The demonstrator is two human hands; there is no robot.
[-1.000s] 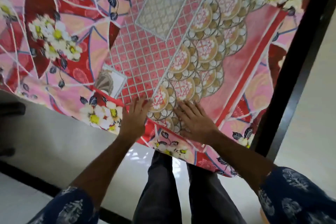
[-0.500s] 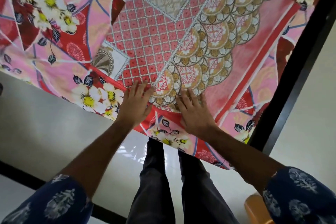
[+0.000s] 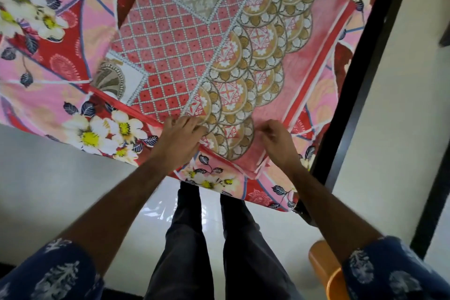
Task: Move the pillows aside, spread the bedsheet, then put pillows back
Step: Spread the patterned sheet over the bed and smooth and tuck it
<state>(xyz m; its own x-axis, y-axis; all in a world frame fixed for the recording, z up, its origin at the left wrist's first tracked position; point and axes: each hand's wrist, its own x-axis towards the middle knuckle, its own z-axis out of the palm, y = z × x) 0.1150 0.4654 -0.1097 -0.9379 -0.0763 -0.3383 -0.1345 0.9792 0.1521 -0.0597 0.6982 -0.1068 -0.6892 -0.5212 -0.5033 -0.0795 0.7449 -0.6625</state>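
A pink and red bedsheet (image 3: 170,44) with white flowers, a lattice panel and gold scallops covers the bed and hangs over its near edge. My left hand (image 3: 179,137) lies on the sheet at that edge, fingers bent and close together. My right hand (image 3: 275,141) is a little to its right, fingers curled and pinching a fold of the sheet near the corner. No pillow is in view.
A black bed frame (image 3: 360,95) runs along the sheet's right side. The white tiled floor (image 3: 60,190) lies below, with my dark-trousered legs (image 3: 214,238) standing against the bed. An orange stool or tub (image 3: 323,268) sits at lower right.
Both hands were flat on the sheet with fingers spread. Now the fingers are curled, the right hand has gathered a fold, and the hands are further apart.
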